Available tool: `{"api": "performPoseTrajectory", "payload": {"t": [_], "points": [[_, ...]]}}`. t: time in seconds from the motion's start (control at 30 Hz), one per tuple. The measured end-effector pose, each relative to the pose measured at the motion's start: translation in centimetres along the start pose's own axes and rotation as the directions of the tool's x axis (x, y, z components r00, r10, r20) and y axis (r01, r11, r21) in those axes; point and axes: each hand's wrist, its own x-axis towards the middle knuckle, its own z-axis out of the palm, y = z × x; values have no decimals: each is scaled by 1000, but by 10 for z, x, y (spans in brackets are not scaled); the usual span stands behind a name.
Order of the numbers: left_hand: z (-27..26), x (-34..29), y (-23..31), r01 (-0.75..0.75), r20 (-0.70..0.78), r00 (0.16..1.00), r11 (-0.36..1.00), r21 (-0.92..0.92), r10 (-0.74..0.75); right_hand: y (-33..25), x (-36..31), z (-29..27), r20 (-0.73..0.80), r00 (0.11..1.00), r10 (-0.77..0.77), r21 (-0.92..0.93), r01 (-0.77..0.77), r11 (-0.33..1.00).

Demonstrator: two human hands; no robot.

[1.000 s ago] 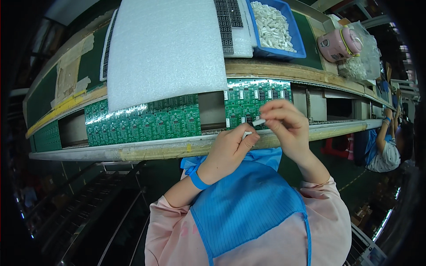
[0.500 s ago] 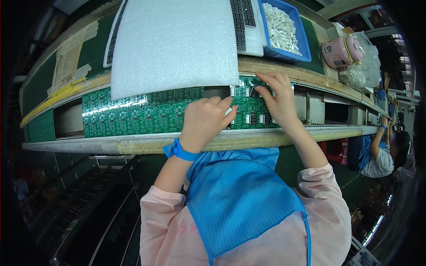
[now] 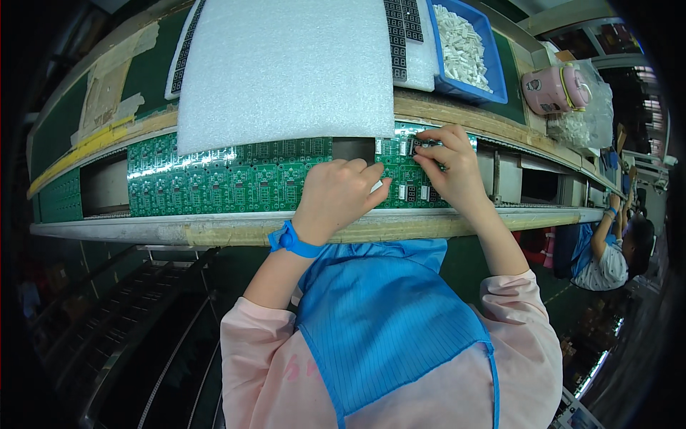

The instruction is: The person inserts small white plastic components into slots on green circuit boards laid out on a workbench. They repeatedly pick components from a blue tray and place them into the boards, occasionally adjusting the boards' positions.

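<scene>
Left hand [image 3: 339, 194] pinches a white part [image 3: 376, 186], slanting away rightward. Right hand [image 3: 451, 168] narrows on a display [image 3: 414, 146], long axis pointing away, at the board [image 3: 391, 171] beneath. Gaps flank the board's left and right edges.

White foam sheet [image 3: 286, 71], green circuit boards [image 3: 221, 187] below it, blue bin [image 3: 473, 92] of white parts [image 3: 464, 51] to its right, pink jar [image 3: 543, 93] banded yellow-green farther right, pinstriped blue apron [image 3: 389, 314] and pale-pink sleeves [image 3: 256, 325] below the sheet.
</scene>
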Motion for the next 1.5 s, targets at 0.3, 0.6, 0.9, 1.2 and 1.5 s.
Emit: {"api": "performPoseTrajectory", "payload": {"t": [0.3,0.6,0.9,1.2,1.5], "points": [[1,-1,-1,4,-9,1000,1000,-12,-5,6,-3,1,63,997,53,152,-62,986],[2,-2,-1,-11,-31,999,1000,-15,10,15,0,1,102,993,-52,159,35,987],[6,-3,0,3,-53,999,1000,2,-3,14,13,-10,249,956,-155,75,141,987],[-8,1,1,75,-51,994,933,-353,-99,-20,20,-27,292,951,-106,-217,174,961],[-17,3,26,293,154,934,443,-848,-323,-65,21,-21,118,989,-88,350,42,936]]}}
